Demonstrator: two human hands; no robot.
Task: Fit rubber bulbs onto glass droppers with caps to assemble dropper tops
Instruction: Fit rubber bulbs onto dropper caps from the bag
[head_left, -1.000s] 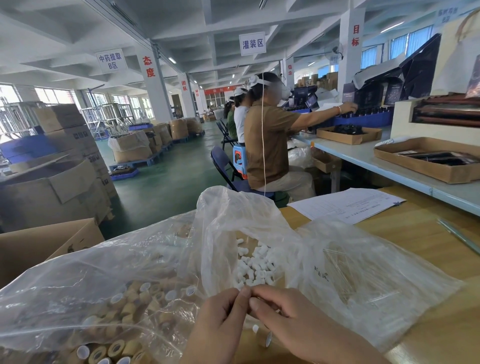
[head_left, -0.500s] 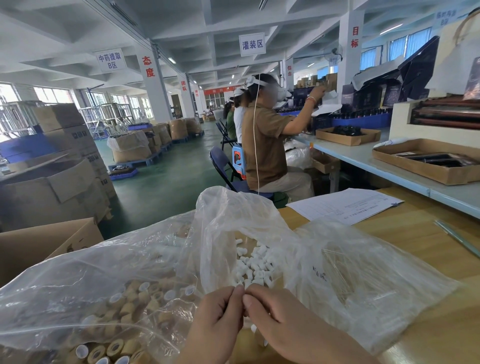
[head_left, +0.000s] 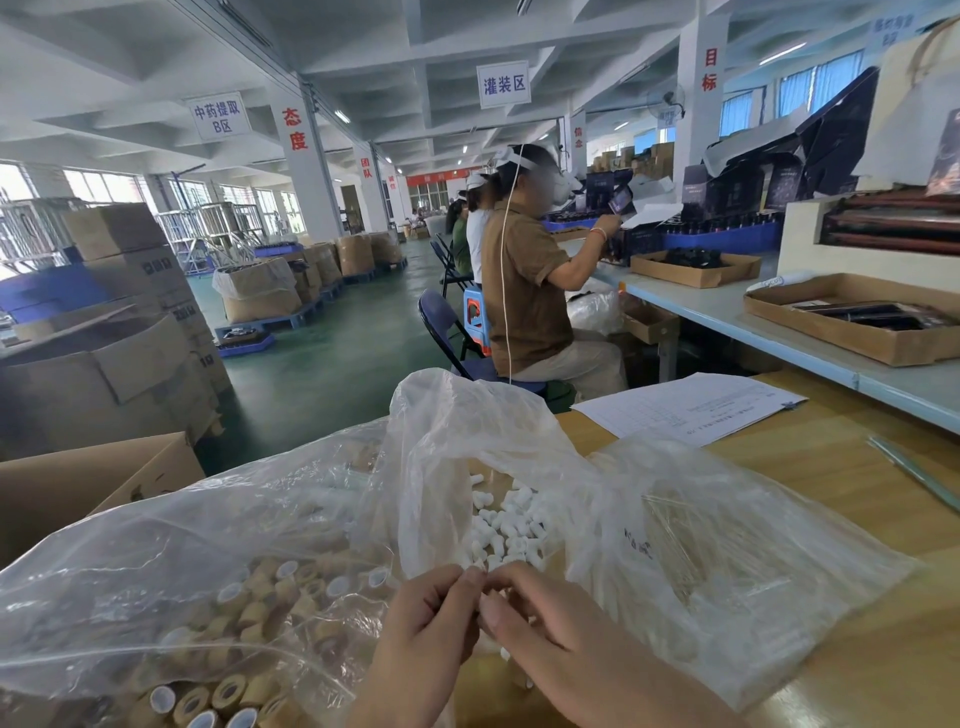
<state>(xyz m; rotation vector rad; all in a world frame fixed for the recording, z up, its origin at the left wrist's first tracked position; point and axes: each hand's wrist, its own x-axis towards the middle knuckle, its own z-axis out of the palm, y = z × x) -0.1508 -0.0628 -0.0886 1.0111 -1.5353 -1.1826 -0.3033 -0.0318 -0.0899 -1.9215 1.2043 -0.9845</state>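
Pinching a mostly hidden white bulb (head_left: 494, 595), left hand (head_left: 415, 642) and right hand (head_left: 553, 636) fingers (head_left: 511, 578) touching.

left hand (head_left: 423, 631) | right hand (head_left: 550, 642) | both hands bare to the forearms (nails short and plain)

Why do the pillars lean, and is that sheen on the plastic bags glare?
Head view: wide-angle lens tilts the white concrete pillar; head view: yes, soft glare on the crinkled clear plastic bag veils its tan cylindrical caps; head view: the small white part pinched by left hand and right hand is barely resolved.
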